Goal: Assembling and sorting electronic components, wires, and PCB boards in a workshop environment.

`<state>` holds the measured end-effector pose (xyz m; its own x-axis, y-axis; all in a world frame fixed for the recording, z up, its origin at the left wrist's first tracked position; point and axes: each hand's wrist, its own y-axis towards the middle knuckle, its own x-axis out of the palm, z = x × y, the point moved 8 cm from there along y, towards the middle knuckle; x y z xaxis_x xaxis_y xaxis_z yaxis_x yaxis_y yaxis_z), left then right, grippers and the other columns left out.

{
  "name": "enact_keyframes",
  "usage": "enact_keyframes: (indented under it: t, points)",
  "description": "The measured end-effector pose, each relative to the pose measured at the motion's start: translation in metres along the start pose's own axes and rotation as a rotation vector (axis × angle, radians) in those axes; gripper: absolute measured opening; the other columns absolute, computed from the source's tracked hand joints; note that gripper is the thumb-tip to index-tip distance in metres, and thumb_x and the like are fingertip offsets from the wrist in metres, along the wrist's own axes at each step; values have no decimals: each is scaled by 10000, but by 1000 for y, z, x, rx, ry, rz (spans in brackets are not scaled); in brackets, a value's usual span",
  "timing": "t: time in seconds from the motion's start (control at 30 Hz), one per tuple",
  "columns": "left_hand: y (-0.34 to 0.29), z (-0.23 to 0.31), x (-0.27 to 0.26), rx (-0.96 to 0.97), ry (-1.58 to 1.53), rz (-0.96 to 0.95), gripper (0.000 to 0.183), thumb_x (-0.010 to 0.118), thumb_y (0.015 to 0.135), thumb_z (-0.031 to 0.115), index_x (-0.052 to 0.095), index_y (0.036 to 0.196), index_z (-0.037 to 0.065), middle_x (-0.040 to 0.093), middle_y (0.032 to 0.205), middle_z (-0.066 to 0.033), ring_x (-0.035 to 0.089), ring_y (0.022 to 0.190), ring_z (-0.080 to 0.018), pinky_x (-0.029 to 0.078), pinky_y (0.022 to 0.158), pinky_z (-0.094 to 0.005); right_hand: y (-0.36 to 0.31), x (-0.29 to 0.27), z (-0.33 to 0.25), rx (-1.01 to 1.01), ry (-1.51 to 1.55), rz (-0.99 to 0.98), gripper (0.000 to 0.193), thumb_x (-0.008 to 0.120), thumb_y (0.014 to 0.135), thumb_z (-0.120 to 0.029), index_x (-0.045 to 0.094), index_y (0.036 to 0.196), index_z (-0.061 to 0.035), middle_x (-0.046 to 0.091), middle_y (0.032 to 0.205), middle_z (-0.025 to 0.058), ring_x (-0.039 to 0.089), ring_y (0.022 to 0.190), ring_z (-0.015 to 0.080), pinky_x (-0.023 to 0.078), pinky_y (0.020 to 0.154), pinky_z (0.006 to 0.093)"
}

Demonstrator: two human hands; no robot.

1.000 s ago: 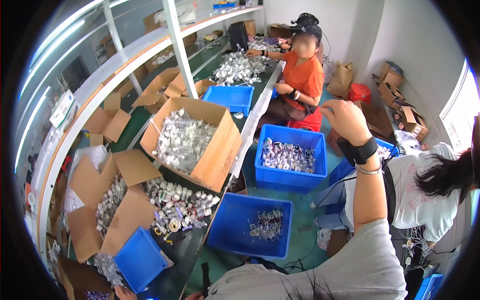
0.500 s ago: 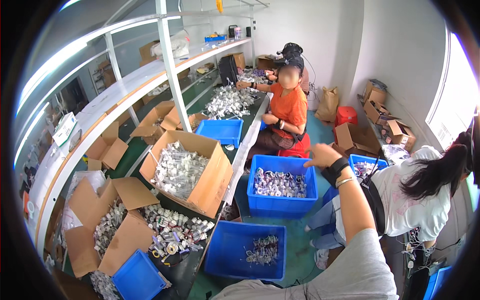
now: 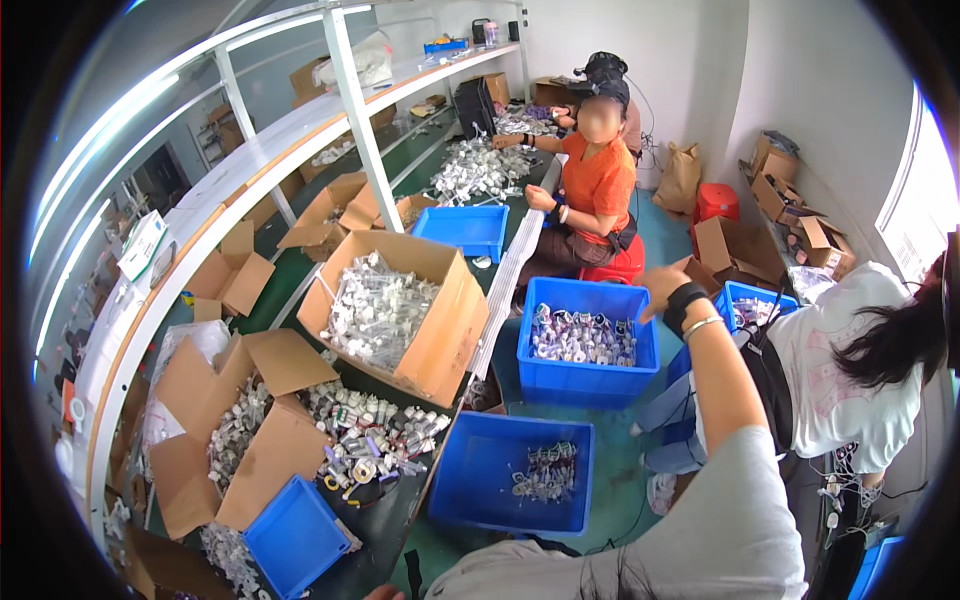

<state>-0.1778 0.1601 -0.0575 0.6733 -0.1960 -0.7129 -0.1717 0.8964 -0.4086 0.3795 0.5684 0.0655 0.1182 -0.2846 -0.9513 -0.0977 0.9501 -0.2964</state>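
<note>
My right hand (image 3: 662,289), with a dark band and a bracelet at the wrist, reaches out past the right rim of a deep blue tub (image 3: 585,385). The fingers are bent loosely downward and apart, and nothing shows in them. Inside that tub lie many small white and purple parts (image 3: 585,338). A second blue tub (image 3: 470,500), nearer to me, holds a smaller heap of similar parts (image 3: 548,472) on its right side. Of my left hand (image 3: 384,594) only a sliver appears at the lower edge, its fingers hidden.
On the bench to the left stand an open carton (image 3: 445,335) of white parts, another flapped carton (image 3: 265,480), a loose pile (image 3: 370,435) and blue trays (image 3: 295,540). A person in orange (image 3: 600,185) sits beyond the tub; another in white (image 3: 850,370) bends at the right.
The view has shifted, so the scene sits further right and higher. My right hand is still stretched out by the far tub, and a bit of my left hand has come in at the lower edge.
</note>
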Motion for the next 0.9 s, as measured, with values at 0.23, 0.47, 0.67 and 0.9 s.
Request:
enact_keyframes:
  t: [0.23, 0.47, 0.67, 0.9]
  points:
    - [13, -26, 1, -13, -128, 63, 252, 597, 783, 176, 597, 953, -10, 628, 752, -118, 599, 664, -159, 470, 612, -273, 29, 77, -74, -337, 301, -14, 841, 775, 509, -359, 433, 1220, -66, 487, 1193, 179, 457, 1103, 323, 355, 932, 362]
    - [15, -8, 5, -86, -177, -42, 271, 607, 780, 153, 579, 984, -23, 629, 763, -120, 586, 667, -136, 463, 613, -262, 12, 47, -85, -180, 218, 298, 780, 756, 531, -384, 448, 1203, -134, 444, 1219, 132, 401, 1135, 327, 378, 886, 445]
    - [21, -10, 20, -143, -98, -117, 270, 599, 786, 169, 583, 982, -16, 629, 770, -126, 597, 680, -158, 467, 629, -272, 24, 156, -125, -405, 459, -85, 905, 727, 555, -487, 345, 1297, -138, 346, 1305, 199, 316, 1200, 395, 282, 988, 445]
    - [35, -39, 36, -70, -66, -117, 348, 571, 807, 251, 558, 1068, 21, 611, 926, -185, 598, 820, -285, 459, 723, -332, 53, 190, -129, -314, 441, -14, 575, 655, 655, -439, 541, 1106, -100, 569, 1078, 136, 523, 1019, 301, 393, 896, 373]
